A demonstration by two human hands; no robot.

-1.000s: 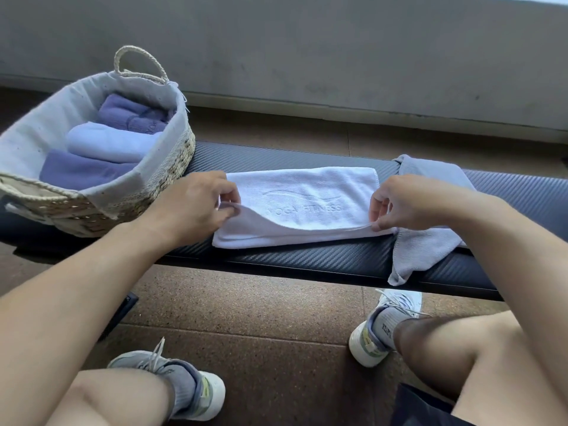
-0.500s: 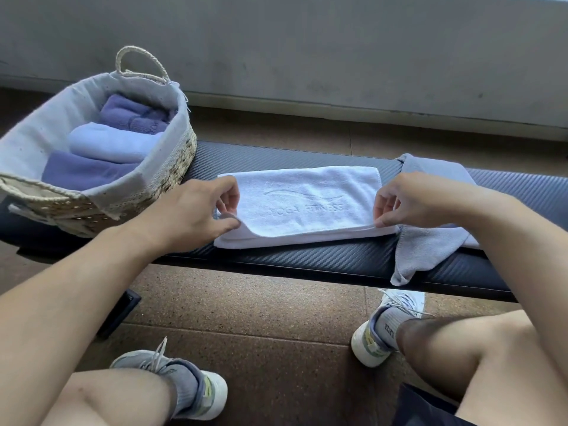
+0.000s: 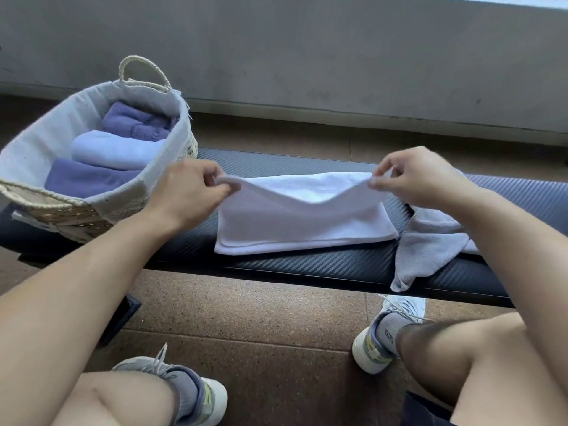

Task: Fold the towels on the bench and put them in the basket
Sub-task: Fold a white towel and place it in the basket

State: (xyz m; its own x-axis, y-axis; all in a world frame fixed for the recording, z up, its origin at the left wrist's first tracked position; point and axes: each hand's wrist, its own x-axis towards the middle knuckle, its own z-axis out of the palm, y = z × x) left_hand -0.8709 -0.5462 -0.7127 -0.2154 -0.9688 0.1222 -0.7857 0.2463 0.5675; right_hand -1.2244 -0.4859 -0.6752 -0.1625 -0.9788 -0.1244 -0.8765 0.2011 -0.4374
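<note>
Towel work fills the middle of my view: the white towel (image 3: 302,216) lies across the dark ribbed surface (image 3: 307,265) at the centre of the frame, its near edge flat on the padding and its far edge lifted. My left hand (image 3: 187,198) pinches the lifted left corner between thumb and curled fingers, and my right hand (image 3: 415,173) pinches the lifted right corner the same way, so the raised edge sags a little between them. Just right of the white towel, a grey towel (image 3: 430,241) lies crumpled on the surface, partly under my right forearm, with one corner drooping over the near edge. In the upper left of the frame the woven basket (image 3: 76,216) sits on the left end of the surface, lined with pale cloth, a rope handle standing up at its far rim. Inside it I see three folded towels side by side: a dark purple towel (image 3: 83,179) nearest me, a light blue towel (image 3: 116,149) in the middle, and another purple towel (image 3: 135,121) farthest back. Along the bottom of the frame my knees and sneakers rest on the brown speckled floor (image 3: 261,318).
</note>
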